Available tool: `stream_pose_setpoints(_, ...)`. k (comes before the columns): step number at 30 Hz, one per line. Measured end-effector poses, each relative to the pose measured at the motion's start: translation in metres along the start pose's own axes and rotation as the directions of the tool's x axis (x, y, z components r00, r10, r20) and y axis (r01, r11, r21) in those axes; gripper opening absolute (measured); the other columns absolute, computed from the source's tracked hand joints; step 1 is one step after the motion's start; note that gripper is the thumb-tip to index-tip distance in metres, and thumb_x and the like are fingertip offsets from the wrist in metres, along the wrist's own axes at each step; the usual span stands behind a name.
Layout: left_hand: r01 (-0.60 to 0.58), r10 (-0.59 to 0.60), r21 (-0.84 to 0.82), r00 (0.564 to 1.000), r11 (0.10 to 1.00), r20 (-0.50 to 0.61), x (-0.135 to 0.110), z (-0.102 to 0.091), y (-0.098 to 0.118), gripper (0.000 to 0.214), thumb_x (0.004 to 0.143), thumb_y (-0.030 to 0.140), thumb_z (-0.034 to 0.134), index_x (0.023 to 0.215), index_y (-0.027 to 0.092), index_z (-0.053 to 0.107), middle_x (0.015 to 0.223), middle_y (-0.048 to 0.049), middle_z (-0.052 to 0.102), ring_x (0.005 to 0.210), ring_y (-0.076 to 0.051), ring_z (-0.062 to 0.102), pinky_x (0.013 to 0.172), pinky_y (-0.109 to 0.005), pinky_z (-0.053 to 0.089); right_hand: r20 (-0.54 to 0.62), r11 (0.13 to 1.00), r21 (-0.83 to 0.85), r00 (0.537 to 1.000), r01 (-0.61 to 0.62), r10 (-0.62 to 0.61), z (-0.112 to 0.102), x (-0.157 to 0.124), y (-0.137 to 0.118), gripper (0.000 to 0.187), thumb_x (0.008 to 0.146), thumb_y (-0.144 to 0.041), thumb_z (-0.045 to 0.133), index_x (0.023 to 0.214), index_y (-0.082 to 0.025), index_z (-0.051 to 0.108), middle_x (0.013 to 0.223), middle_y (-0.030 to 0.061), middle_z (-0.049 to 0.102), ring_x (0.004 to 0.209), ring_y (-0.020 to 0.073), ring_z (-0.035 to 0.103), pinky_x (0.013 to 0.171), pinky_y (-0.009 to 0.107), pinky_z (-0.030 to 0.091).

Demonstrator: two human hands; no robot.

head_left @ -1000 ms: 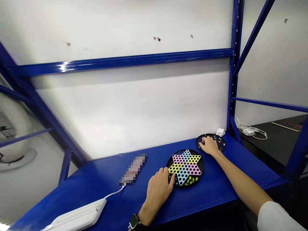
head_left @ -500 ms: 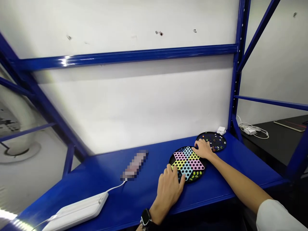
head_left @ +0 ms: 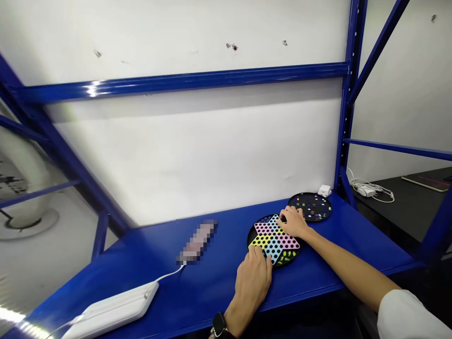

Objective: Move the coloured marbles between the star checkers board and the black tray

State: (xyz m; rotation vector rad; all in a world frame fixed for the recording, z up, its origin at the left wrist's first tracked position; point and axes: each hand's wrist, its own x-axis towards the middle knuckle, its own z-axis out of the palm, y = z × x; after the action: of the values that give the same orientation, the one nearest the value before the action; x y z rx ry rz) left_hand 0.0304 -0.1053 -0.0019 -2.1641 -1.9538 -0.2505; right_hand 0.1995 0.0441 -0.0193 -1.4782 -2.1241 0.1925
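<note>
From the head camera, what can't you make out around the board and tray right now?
Head view:
Lower left of the star board: hidden by the left hand.
Its upper middle: hidden by the right hand.
Marbles in the black tray: too small to count.
Pixelated object: blurred, unidentifiable.

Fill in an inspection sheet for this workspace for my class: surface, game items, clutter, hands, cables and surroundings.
Surface: blue steel shelf.
Game items: star-patterned Chinese checkers board; behind it, a round black board holding marbles.
Clutter: pixelated object, too blurred to identify; flat white device; small white plug.
Hands: left hand on the checkers board's near side; right hand over its far side.
Cables: white cable from device to pixelated object; white lead on a black table.
Surroundings: white wall behind the shelf.
</note>
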Motion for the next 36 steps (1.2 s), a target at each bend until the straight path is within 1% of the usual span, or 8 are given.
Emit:
stream_pose_setpoints(3, 0.046, -0.045, -0.006, 0.998, 0.999, 0.036, -0.0010, 0.0011, 0.0005, 0.030, 0.099, 0.031, 0.030, 0.102, 0.014, 0.055, 0.100, -0.0112, 0.060, 0.080, -0.019, 0.065, 0.058, -0.026, 0.044, 0.001, 1.000, 0.006, 1.000, 0.002, -0.002, -0.0001, -0.0006, -0.0009, 0.022, 0.088, -0.040, 0.051, 0.080, -0.021, 0.058, 0.092, 0.0048, 0.058, 0.094, 0.0223, 0.049, 0.090, 0.042, 0.030)
stream_pose_setpoints(6, 0.076, -0.076, -0.012, 0.996, 0.997, 0.046, -0.0015, -0.0004, 0.0015, 0.031, 0.099, 0.032, 0.030, 0.102, 0.014, 0.055, 0.098, -0.0108, 0.060, 0.075, -0.020, 0.065, 0.055, -0.026, 0.042, -0.007, 1.000, 0.009, 1.000, -0.008, 0.008, 0.0014, -0.0013, -0.0023, 0.022, 0.088, -0.040, 0.052, 0.079, -0.021, 0.058, 0.093, 0.0050, 0.058, 0.094, 0.0223, 0.049, 0.089, 0.041, 0.029)
stream_pose_setpoints(11, 0.083, -0.085, 0.030, 0.994, 0.996, 0.068, -0.0008, -0.0052, 0.0023, 0.031, 0.098, 0.032, 0.031, 0.098, 0.013, 0.056, 0.093, -0.0104, 0.060, 0.066, -0.020, 0.065, 0.050, -0.027, 0.039, -0.020, 0.999, -0.006, 0.999, -0.049, 0.049, 0.0052, -0.0021, -0.0040, 0.020, 0.086, -0.037, 0.054, 0.077, -0.020, 0.058, 0.093, 0.0059, 0.059, 0.093, 0.0224, 0.049, 0.088, 0.040, 0.029)
stream_pose_setpoints(14, 0.087, -0.091, 0.059, 0.993, 0.994, 0.072, -0.0006, -0.0060, 0.0020, 0.032, 0.099, 0.031, 0.031, 0.097, 0.013, 0.057, 0.092, -0.0109, 0.061, 0.065, -0.020, 0.066, 0.050, -0.027, 0.039, -0.019, 0.998, -0.006, 0.998, -0.061, 0.061, 0.0060, -0.0020, -0.0046, 0.020, 0.086, -0.037, 0.055, 0.077, -0.020, 0.059, 0.094, 0.0064, 0.059, 0.094, 0.0227, 0.049, 0.088, 0.040, 0.029)
stream_pose_setpoints(23, 0.067, -0.074, 0.081, 0.994, 0.994, 0.083, -0.0013, -0.0016, -0.0025, 0.033, 0.100, 0.029, 0.029, 0.097, 0.014, 0.057, 0.091, -0.0107, 0.062, 0.065, -0.019, 0.066, 0.048, -0.025, 0.039, -0.001, 0.998, -0.003, 0.998, -0.061, 0.061, 0.0052, -0.0019, -0.0059, 0.020, 0.086, -0.037, 0.054, 0.076, -0.020, 0.058, 0.094, 0.0062, 0.057, 0.094, 0.0229, 0.050, 0.087, 0.040, 0.029)
stream_pose_setpoints(29, 0.047, -0.049, 0.054, 0.998, 0.997, 0.044, -0.0017, 0.0011, -0.0036, 0.036, 0.100, 0.030, 0.028, 0.094, 0.014, 0.060, 0.091, -0.0106, 0.063, 0.065, -0.020, 0.066, 0.049, -0.027, 0.041, 0.005, 0.998, -0.006, 0.998, -0.058, 0.058, 0.0056, -0.0023, -0.0065, 0.021, 0.086, -0.037, 0.053, 0.075, -0.019, 0.057, 0.093, 0.0051, 0.056, 0.093, 0.0217, 0.050, 0.087, 0.040, 0.030)
stream_pose_setpoints(32, 0.006, -0.009, 0.054, 0.999, 0.999, 0.042, -0.0013, 0.0004, -0.0041, 0.035, 0.100, 0.028, 0.029, 0.099, 0.016, 0.062, 0.093, -0.0100, 0.064, 0.064, -0.019, 0.066, 0.049, -0.028, 0.039, 0.003, 0.998, -0.002, 0.998, -0.059, 0.059, 0.0063, -0.0023, -0.0065, 0.022, 0.087, -0.037, 0.052, 0.075, -0.019, 0.057, 0.094, 0.0051, 0.056, 0.093, 0.0215, 0.050, 0.087, 0.040, 0.030)
stream_pose_setpoints(36, -0.017, 0.013, 0.062, 0.998, 0.998, 0.064, 0.0009, -0.0017, -0.0053, 0.034, 0.100, 0.027, 0.030, 0.108, 0.019, 0.062, 0.095, -0.0097, 0.066, 0.063, -0.019, 0.066, 0.050, -0.028, 0.038, 0.012, 0.998, -0.005, 0.998, -0.059, 0.059, 0.0055, -0.0023, -0.0067, 0.022, 0.087, -0.038, 0.052, 0.077, -0.019, 0.057, 0.094, 0.0058, 0.056, 0.093, 0.0221, 0.050, 0.087, 0.039, 0.030)
